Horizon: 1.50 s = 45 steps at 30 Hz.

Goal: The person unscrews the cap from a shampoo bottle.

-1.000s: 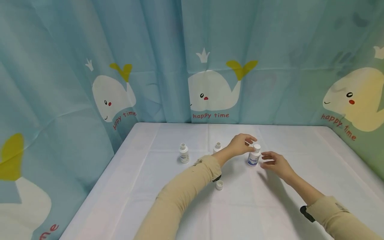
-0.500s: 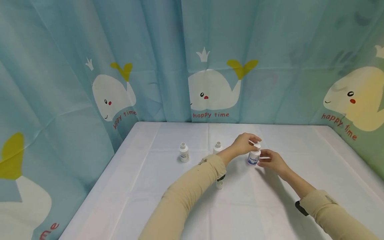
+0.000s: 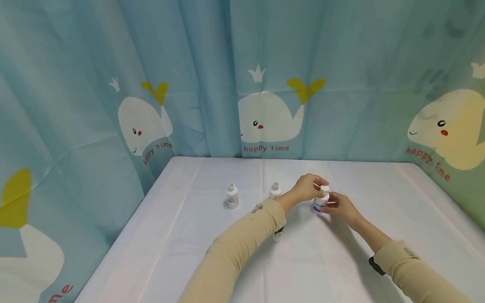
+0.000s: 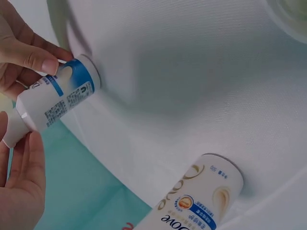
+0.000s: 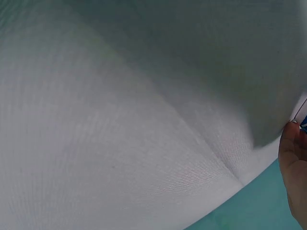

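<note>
A small white bottle point(image 3: 318, 206) with a blue-banded label stands on the table, right of the middle. My left hand point(image 3: 307, 187) reaches across and pinches its white cap point(image 4: 15, 128) between thumb and fingers. Around the bottle's body curls my right hand point(image 3: 342, 207), its thumb on the label in the left wrist view. At the edge of the right wrist view, the fingers point(image 5: 291, 143) of that hand meet a sliver of the bottle.
Two other white bottles stand uncapped: one at left point(image 3: 232, 197), and a Dove-labelled one point(image 4: 201, 196) partly behind my left forearm. A loose white cap point(image 3: 278, 237) lies near my left sleeve. Blue whale-print curtains point(image 3: 204, 105) enclose the table's far and side edges.
The right hand has moved left from beside the bottle and now grips its body. The left hand has shifted slightly right and settled on the cap.
</note>
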Each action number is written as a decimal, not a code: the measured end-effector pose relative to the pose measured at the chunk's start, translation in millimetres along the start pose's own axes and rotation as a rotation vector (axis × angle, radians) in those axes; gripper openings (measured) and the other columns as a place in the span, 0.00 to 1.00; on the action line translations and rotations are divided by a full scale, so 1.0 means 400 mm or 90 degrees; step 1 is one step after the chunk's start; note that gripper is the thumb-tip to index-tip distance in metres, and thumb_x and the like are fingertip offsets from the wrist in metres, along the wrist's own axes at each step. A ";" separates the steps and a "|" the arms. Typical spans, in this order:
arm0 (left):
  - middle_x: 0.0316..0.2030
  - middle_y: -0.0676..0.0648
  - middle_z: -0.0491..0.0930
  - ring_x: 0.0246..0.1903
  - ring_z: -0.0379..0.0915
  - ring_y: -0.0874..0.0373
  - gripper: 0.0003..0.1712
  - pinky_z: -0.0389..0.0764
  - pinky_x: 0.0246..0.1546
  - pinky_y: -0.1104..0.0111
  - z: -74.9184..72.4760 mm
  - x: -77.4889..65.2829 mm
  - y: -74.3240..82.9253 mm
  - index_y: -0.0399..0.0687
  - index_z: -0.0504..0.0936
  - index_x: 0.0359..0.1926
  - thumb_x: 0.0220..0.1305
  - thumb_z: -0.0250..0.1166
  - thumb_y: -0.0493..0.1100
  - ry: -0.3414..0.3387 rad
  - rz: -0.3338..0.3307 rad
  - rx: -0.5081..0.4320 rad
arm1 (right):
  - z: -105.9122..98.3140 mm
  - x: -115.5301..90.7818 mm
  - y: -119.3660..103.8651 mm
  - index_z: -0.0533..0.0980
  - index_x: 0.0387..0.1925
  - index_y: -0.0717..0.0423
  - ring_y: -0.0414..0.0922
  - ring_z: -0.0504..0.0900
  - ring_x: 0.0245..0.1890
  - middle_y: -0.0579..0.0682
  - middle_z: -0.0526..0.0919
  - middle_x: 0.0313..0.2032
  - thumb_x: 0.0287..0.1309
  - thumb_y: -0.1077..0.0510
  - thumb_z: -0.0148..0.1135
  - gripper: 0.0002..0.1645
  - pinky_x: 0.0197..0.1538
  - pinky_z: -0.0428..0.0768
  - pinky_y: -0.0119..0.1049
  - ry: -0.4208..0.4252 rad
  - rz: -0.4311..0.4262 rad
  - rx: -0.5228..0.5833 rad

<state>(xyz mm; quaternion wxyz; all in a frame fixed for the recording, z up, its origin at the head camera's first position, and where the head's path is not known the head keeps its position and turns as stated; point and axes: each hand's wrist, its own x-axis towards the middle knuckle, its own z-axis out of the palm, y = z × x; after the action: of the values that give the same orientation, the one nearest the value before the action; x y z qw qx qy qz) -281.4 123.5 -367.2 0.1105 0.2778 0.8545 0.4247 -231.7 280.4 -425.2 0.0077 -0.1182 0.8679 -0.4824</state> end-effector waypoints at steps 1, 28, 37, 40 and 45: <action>0.49 0.45 0.82 0.44 0.81 0.57 0.19 0.76 0.36 0.83 0.002 -0.001 -0.001 0.40 0.81 0.51 0.56 0.66 0.32 0.001 0.001 0.000 | 0.002 -0.001 0.002 0.64 0.54 0.81 0.66 0.78 0.48 0.76 0.74 0.49 0.56 0.68 0.62 0.29 0.42 0.81 0.28 0.002 0.001 -0.004; 0.44 0.47 0.85 0.41 0.82 0.59 0.15 0.76 0.34 0.85 -0.029 -0.029 0.003 0.41 0.84 0.47 0.57 0.67 0.36 -0.003 0.032 0.047 | 0.019 -0.002 -0.033 0.71 0.38 0.69 0.56 0.83 0.39 0.61 0.82 0.35 0.52 0.61 0.68 0.18 0.38 0.81 0.34 0.026 -0.010 -0.115; 0.46 0.46 0.84 0.42 0.82 0.59 0.16 0.77 0.34 0.84 -0.044 -0.040 0.010 0.42 0.83 0.48 0.58 0.67 0.37 -0.011 0.037 0.019 | 0.004 -0.010 -0.049 0.73 0.45 0.71 0.38 0.81 0.35 0.58 0.83 0.36 0.53 0.59 0.68 0.23 0.37 0.79 0.24 0.028 -0.021 -0.110; 0.46 0.46 0.84 0.43 0.82 0.60 0.16 0.77 0.36 0.84 -0.052 -0.047 0.010 0.42 0.83 0.48 0.58 0.67 0.38 -0.012 0.047 0.008 | 0.001 -0.013 -0.059 0.73 0.46 0.71 0.37 0.80 0.34 0.60 0.83 0.37 0.52 0.59 0.68 0.24 0.36 0.79 0.24 0.031 -0.024 -0.117; 0.47 0.47 0.84 0.44 0.81 0.60 0.16 0.78 0.37 0.83 -0.068 -0.058 0.002 0.44 0.83 0.49 0.59 0.66 0.39 -0.012 0.048 -0.008 | 0.002 -0.020 -0.079 0.73 0.45 0.72 0.45 0.82 0.35 0.61 0.83 0.37 0.53 0.58 0.68 0.24 0.37 0.81 0.28 0.031 -0.018 -0.128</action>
<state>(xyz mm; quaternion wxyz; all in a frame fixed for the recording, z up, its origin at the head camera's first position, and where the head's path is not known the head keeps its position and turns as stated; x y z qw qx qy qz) -273.5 92.6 -351.2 0.1043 0.3137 0.8396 0.4310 -217.7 265.3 -399.8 -0.0319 -0.1189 0.9100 -0.3959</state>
